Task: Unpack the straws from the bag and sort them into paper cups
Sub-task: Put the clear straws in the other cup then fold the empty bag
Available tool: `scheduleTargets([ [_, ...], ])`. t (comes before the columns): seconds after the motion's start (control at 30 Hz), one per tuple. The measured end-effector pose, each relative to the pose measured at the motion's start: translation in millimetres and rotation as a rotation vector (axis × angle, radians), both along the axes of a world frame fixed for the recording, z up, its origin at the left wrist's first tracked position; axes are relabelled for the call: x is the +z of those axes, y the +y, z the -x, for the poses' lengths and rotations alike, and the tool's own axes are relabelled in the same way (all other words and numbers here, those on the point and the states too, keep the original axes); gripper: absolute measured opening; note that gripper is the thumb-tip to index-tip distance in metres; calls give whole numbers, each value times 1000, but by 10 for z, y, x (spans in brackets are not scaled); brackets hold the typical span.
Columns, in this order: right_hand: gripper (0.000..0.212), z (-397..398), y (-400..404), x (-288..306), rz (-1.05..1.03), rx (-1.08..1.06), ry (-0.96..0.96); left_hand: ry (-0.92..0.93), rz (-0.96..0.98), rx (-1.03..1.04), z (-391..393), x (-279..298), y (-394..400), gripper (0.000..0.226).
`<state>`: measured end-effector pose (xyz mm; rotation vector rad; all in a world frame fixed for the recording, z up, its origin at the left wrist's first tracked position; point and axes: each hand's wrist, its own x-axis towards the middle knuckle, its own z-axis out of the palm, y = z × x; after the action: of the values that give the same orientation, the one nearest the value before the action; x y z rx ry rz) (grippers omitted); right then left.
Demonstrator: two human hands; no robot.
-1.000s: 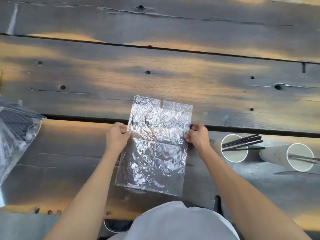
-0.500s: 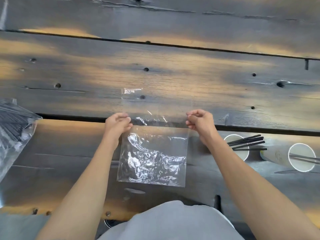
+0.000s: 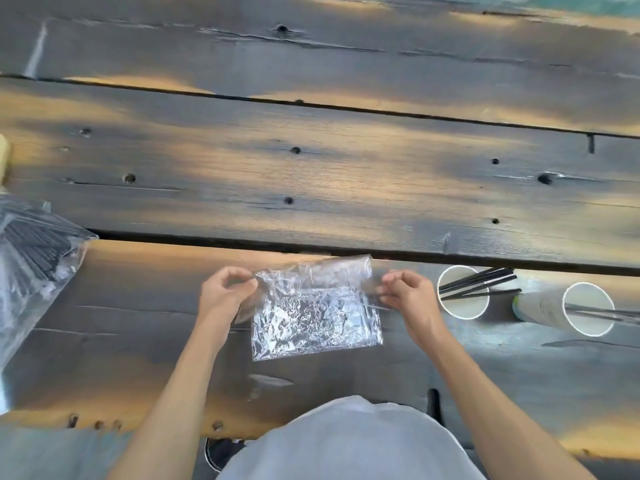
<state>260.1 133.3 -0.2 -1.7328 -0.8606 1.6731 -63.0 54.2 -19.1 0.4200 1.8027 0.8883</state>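
An empty, crinkled clear plastic bag (image 3: 315, 311) lies flat on the wooden table (image 3: 311, 174) in front of me, its top part folded down toward me. My left hand (image 3: 225, 294) pinches its left edge and my right hand (image 3: 408, 296) pinches its right edge. To the right stand two white paper cups: the nearer cup (image 3: 462, 296) holds several black straws (image 3: 479, 283); the farther cup (image 3: 585, 309) leans and holds thin straws too. At the far left a larger clear bag (image 3: 31, 268) is full of black straws.
A dark gap between planks runs across the table just behind the bag. The table's near edge is at my body, where a white shirt (image 3: 346, 441) fills the bottom of the view. A pale object (image 3: 3, 157) peeks in at the left edge.
The bag's upper half, flat on the table before, has been folded down toward me. Both hands stayed at the bag's side edges.
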Motion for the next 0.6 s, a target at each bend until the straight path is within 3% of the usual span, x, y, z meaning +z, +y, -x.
scheduleTargets([
  [0.07,16,-18,-63,-40,39,38,-22,105,19,-10,-61,18,-61,35],
  [0.2,16,-31,-152,-101,77,65,-119,107,53,64,-166,-19,-191,48],
  [0.33,27,-28,-220,-188,138,91,-212,101,85,49,-237,-61,-304,42],
  [0.6,23,-18,-298,-332,140,166,-364,350,168,-67,-339,-114,-318,25],
])
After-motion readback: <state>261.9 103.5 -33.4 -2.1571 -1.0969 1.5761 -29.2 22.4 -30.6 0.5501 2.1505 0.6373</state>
